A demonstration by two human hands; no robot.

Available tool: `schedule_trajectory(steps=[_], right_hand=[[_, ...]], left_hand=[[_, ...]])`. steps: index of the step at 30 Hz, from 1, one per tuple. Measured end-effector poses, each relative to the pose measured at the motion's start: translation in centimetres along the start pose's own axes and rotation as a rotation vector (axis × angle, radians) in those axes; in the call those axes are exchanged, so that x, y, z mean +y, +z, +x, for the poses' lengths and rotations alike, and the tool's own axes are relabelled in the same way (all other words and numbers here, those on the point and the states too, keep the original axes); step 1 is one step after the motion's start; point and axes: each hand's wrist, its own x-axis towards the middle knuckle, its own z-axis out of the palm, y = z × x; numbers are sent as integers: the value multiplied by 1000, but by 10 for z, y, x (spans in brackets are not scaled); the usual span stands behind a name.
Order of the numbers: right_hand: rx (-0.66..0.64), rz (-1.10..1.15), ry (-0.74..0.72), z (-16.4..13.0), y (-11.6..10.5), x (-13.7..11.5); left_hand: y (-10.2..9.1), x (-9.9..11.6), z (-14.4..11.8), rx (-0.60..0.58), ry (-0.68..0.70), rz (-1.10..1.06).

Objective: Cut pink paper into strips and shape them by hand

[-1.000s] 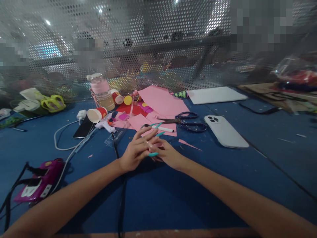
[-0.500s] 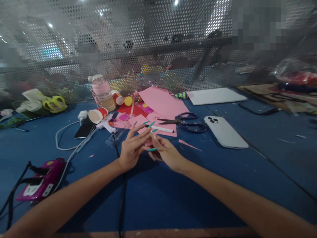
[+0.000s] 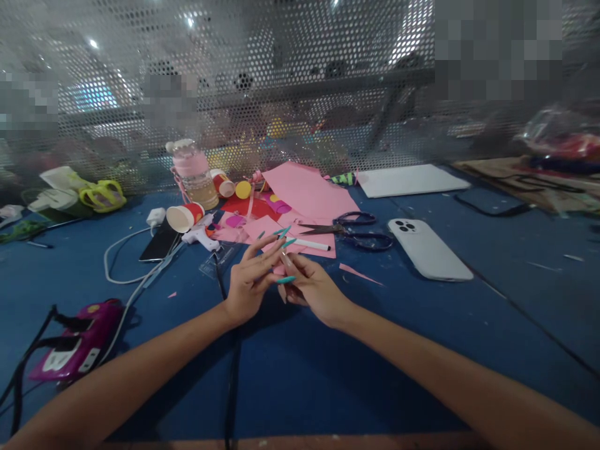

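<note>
Pink piece [image 3: 279, 270]: small, held up between the two hands above the near middle of the desk [image 3: 375, 375]; mostly hidden by fingers, so its shape is unclear.
Right grip [image 3: 321, 290]: pinching the pink piece, thumb on the upper side, the other fingers curled underneath.
Left grip [image 3: 246, 284]: fingers stretched forward and slightly spread, with long turquoise nails; the thumb reaches across to the pink piece, but I cannot tell whether it pinches it.
Marker [image 3: 312, 244]: white with a black end, lying just beyond the fingertips on pink paper [image 3: 312, 194].
Scissors [image 3: 341, 229]: dark blue handles to the right, blades parted a little and pointing left over the paper.
Pink sliver [image 3: 359, 273]: narrow, on bare desk to the right of the hands.
White phone [image 3: 431, 250]: back up, camera end away from the person, right of the scissors.
Glue gun [image 3: 201, 236]: white, on its side, just beside a red-rimmed paper cup [image 3: 182, 218] that is tipped over with its mouth toward the person.
Bottle [image 3: 192, 178]: upright, pink-topped, with pale liquid inside, behind that cup.
Black phone [image 3: 158, 244]: left of the glue gun, near a white charger [image 3: 156, 217].
Power strip [image 3: 82, 344]: purple, at the near left, with black plugs in it.
Backdrop: perforated metal screen [image 3: 300, 81] along the far edge.
</note>
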Motion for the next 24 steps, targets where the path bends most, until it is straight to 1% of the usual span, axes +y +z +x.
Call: schedule_trajectory(steps=[6,9,11,13,19,24], right_hand=[[1,-45,-22,-1,1,0],[0,-77,-81,-2,0,-1],[-7,-94,-138,-3,0,-2],[-23,-98,-173,-4,0,-3],[-13,34,-134,-4,4,-3],[-12,44,-117,-4,4,-7]], left_hand=[[0,1,-1,-4,-11,-53],[0,1,-1,-15,-58,-68],[1,2,-1,-46,-81,-74],[1,3,0,-89,-70,-78],[2,4,0,-180,67,-68],[1,5,-1,-166,45,23]])
